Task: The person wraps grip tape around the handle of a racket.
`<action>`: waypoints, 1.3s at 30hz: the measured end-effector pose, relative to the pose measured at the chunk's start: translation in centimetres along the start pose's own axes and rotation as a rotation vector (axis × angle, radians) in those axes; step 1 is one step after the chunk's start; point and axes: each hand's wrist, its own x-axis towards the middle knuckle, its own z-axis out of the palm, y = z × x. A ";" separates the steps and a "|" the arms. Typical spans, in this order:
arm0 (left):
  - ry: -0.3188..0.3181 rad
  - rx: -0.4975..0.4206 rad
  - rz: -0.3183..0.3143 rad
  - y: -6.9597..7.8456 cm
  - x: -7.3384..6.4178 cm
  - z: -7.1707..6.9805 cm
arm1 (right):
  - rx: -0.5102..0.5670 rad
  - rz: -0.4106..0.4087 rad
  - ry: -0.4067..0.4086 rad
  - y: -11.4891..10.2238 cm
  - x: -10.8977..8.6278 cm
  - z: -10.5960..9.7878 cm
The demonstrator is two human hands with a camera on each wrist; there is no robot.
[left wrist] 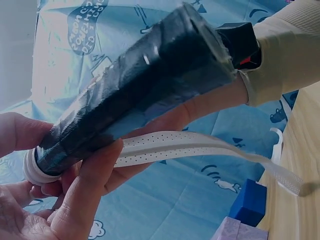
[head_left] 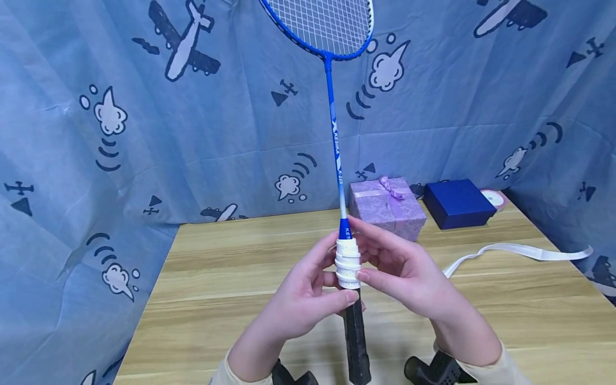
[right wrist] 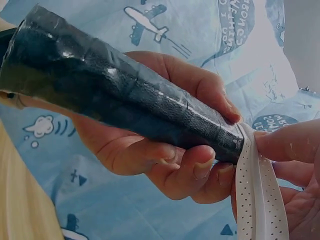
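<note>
A blue and white badminton racket point(head_left: 335, 139) stands with its head up and its black handle point(head_left: 356, 342) pointing toward me. White perforated grip tape point(head_left: 347, 262) is wound in several overlapping turns round the top of the handle. My left hand point(head_left: 300, 302) grips the handle just below the wraps, its thumb on the black part and its fingers behind. On the other side my right hand point(head_left: 409, 272) pinches the wound tape, thumb in front. In the right wrist view a flat length of the tape point(right wrist: 257, 200) hangs from the handle beside the fingers.
The loose end of the tape point(head_left: 524, 248) trails over the wooden table point(head_left: 231, 272) to the right. Behind stand a purple gift box point(head_left: 385, 206) with a bow, a dark blue box point(head_left: 457, 203) and a ribbon roll point(head_left: 494, 199). A patterned blue curtain point(head_left: 231, 128) hangs behind.
</note>
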 end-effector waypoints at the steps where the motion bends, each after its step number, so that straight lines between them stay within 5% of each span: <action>1: 0.005 -0.008 -0.001 0.0 0.0 0.0 | 0.002 0.006 0.000 0.0 0.0 0.0; 21: 0.097 0.079 -0.046 0.0 0.1 0.2 | -0.033 0.086 0.085 0.2 0.0 -0.2; 30: 0.087 0.077 -0.021 -0.2 0.1 0.2 | 0.012 0.053 0.041 0.2 0.0 -0.3; 39: 0.017 -0.027 0.037 -0.3 0.0 0.0 | -0.035 0.034 0.068 0.3 0.0 0.1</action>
